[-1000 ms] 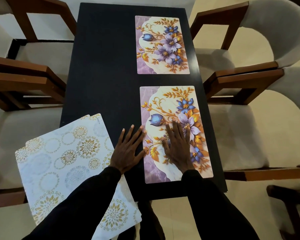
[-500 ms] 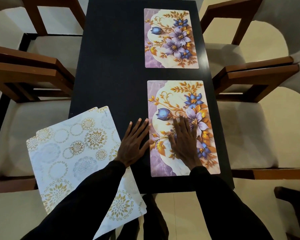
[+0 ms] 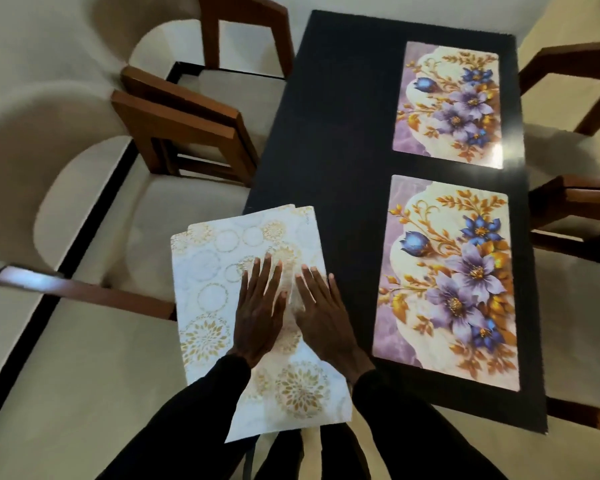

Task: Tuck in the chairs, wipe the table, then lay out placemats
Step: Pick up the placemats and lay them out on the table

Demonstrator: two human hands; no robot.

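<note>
The left hand [image 3: 258,311] and the right hand [image 3: 323,313] lie flat side by side, fingers straight and a little spread, on top of the white mats [image 3: 215,271]. This stack sits at the near left corner of the black table [image 3: 329,133], and its left and near edges hang over it. On the right side lie the near floral mat [image 3: 447,278] and the far floral mat [image 3: 451,102], apart from each other. Wooden chairs [image 3: 174,133] stand at the left.

Both flat hands [image 3: 291,313] on white placemats [image 3: 215,271]
</note>
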